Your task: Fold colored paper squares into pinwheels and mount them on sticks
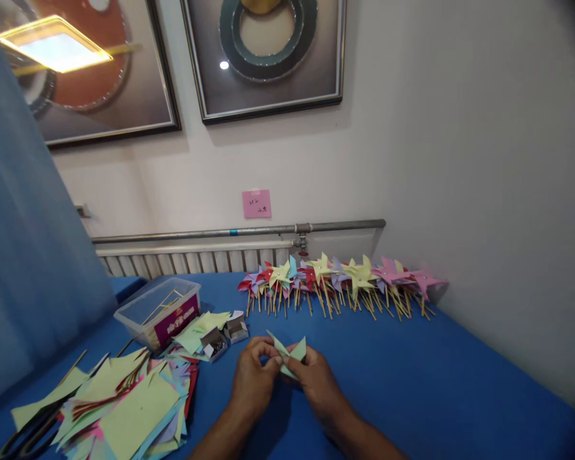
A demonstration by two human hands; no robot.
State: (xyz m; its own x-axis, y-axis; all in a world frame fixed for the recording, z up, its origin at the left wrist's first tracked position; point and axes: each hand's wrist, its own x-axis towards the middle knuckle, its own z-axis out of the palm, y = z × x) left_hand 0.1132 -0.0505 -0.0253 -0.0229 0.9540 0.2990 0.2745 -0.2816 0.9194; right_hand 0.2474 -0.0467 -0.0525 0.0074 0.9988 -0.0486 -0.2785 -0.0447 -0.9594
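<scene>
While the left hand (255, 372) and right hand (317, 378) pinch a pale-green pinwheel (298, 349), seemingly centrally, its tips jut toward twelve o'clock.

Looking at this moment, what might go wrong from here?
The folded green paper, pinched by the left hand and right hand, might tear if pulled. An open box of small metal pieces sits near the left hand; a knock could spill it. The uneven paper pile might slide if bumped.
</scene>
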